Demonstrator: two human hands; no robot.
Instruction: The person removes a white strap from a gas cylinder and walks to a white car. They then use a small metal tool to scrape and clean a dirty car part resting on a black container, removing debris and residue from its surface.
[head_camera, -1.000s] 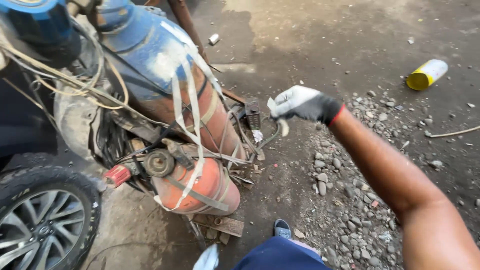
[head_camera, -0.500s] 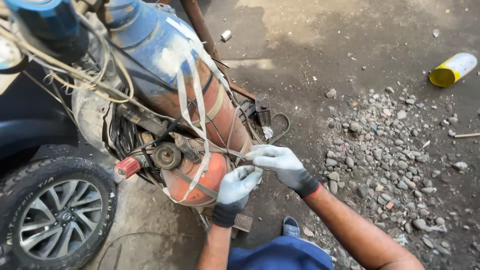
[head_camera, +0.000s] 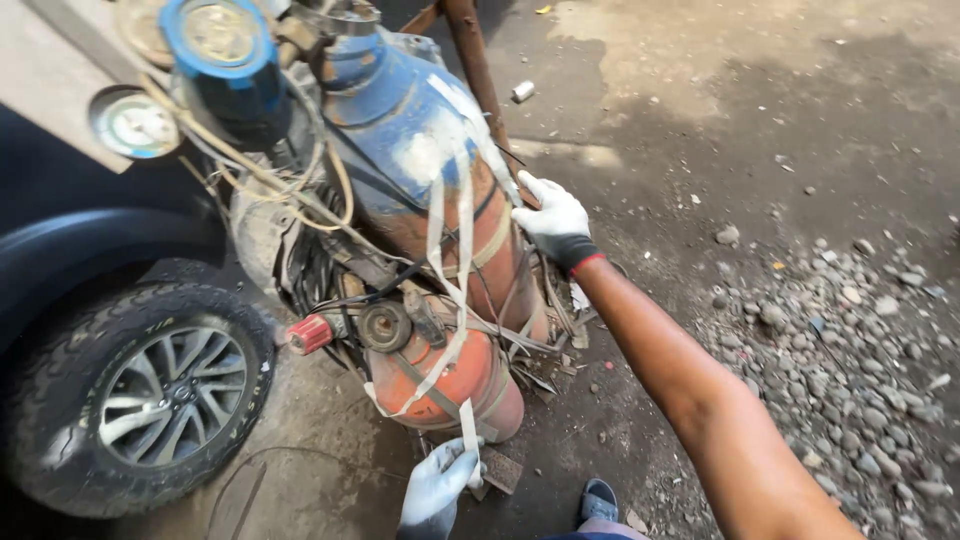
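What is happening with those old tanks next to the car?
A person in white gloves is working on two rusty gas cylinders standing beside a car wheel. The left hand grips the lower end of a pale strap that winds around the cylinders. The right hand rests on the side of the taller, blue-topped cylinder. Hoses and gauges hang at the top; gravel lies to the right.

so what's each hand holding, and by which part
The left hand pinches the loose lower end of the white strap. The right hand grips nothing, resting flat against the side of the gas cylinder.
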